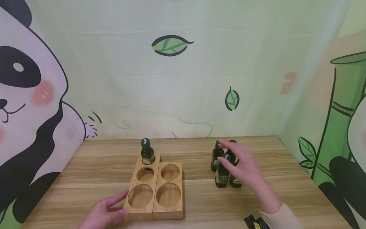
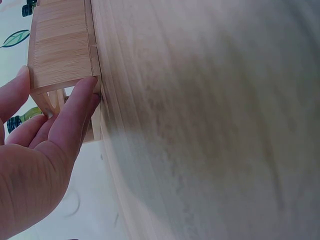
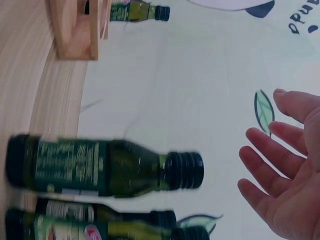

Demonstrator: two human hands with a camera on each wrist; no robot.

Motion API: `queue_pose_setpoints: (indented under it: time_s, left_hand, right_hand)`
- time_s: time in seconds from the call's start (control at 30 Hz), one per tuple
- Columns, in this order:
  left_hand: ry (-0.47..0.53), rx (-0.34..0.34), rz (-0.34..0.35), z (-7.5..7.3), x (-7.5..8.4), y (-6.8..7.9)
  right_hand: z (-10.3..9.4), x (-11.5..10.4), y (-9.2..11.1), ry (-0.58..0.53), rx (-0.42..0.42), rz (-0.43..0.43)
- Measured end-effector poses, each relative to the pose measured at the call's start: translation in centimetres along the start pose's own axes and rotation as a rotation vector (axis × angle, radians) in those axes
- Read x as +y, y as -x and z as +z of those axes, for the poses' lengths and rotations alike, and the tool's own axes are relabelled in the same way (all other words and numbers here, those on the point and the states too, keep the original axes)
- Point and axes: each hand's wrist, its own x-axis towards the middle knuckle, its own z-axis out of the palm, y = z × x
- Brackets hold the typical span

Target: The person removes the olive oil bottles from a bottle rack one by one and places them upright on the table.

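A wooden bottle rack with round holes stands left of centre, its two sections side by side. One dark green glass bottle stands upright in its back left hole. My left hand holds the rack's near left corner, thumb at the front and fingers along the side; in the left wrist view its fingers reach around the wooden end. To the right, several dark green bottles stand close together on the table. Over their caps hovers my right hand, fingers spread; the right wrist view shows it apart from the nearest bottle.
The wood-grain table reaches back to a cloth backdrop printed with leaves and pandas. Between the rack and the bottle group lies a stretch of table surface. A black band sits on my right wrist.
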Motion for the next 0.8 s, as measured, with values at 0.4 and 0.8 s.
queue_pose_setpoints:
  time_s: [0.4,0.8]
  left_hand:
    - [0.011,-0.020,0.018,0.0,0.2,0.1]
    - [0.018,-0.016,0.015,0.0,0.2,0.1]
  right_hand:
    - [3.6,-2.4,-1.7,-0.074,-0.109,-0.042]
    - [8.0,-3.8,-2.5,-0.168,-0.194,0.043]
